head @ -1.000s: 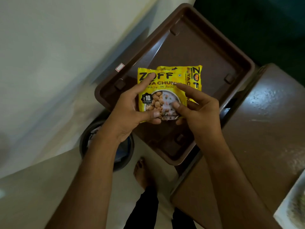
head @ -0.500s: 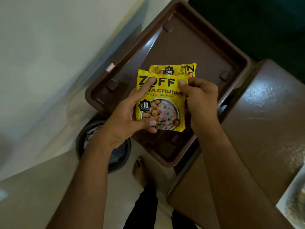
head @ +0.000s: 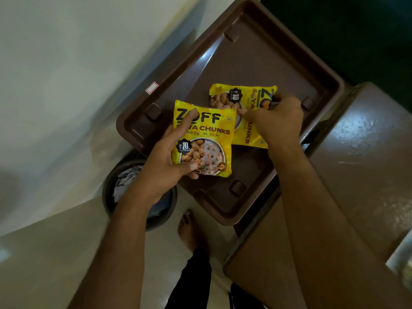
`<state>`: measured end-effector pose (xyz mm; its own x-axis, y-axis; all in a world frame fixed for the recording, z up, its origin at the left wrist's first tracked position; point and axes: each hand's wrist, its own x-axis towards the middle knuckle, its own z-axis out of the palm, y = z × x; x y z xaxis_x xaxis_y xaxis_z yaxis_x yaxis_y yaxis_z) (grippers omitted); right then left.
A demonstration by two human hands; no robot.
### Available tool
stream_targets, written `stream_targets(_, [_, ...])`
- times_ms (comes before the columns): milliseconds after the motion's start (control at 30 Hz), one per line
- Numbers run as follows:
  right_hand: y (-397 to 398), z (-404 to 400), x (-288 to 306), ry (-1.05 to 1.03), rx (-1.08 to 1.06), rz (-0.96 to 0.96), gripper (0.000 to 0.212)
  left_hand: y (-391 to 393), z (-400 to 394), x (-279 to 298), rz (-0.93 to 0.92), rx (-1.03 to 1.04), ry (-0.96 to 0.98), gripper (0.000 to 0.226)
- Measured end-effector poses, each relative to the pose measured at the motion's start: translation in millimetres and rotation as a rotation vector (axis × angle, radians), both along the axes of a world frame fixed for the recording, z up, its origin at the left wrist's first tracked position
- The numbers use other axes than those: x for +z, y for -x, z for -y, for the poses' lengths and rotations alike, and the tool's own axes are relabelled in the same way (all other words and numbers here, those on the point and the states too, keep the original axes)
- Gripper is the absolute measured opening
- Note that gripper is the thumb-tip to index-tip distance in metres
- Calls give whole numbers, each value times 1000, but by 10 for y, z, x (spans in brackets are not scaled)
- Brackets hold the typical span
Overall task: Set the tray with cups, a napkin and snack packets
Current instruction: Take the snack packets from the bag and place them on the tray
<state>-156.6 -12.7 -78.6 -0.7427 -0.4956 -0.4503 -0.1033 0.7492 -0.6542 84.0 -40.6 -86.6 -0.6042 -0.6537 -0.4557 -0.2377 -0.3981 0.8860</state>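
A brown plastic tray (head: 263,63) lies slanted across the middle of the view. My left hand (head: 165,166) grips a yellow soya chunks packet (head: 209,139) by its left edge, thumb at the bottom and forefinger on the top lettering, over the tray's near half. My right hand (head: 276,121) holds a second yellow packet (head: 247,101), turned sideways, just beyond and to the right of the first. The first packet overlaps the second one's corner. No cups or napkin are in view.
A shiny brown table top (head: 365,166) lies to the right, with the tray overhanging its left edge. A round dark bin (head: 124,175) with cloth inside stands on the floor under my left wrist. My bare foot (head: 189,230) is below the tray. A pale wall fills the left.
The two packets were stacked together in both hands. My right hand has pulled the rear packet out to the right and turned it sideways, while my left hand keeps the front one.
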Motion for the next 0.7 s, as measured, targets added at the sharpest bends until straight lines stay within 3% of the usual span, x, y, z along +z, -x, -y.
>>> stream_targets(100, [3,-53,106,103,-53,-163,31,46,-13,6,63,25,52,109])
stream_targets(300, [38,-106,455,585,-152,-222,39,203,-6,44,351,-58,327,107])
stream_targets(400, [54,-132,513,696,-84,-77,47,267,-36,120,617,-130,532,105])
stream_targets(500, [45,-165,497,667,-30,130,54,306,-25,254,771,-205,624,93])
stream_targets(600, [70,-218,445,569,21,243,57,304,60,344,831,-229,695,66])
stream_targets(700, [101,-282,410,534,94,361,57,326,131,400,714,-48,778,34])
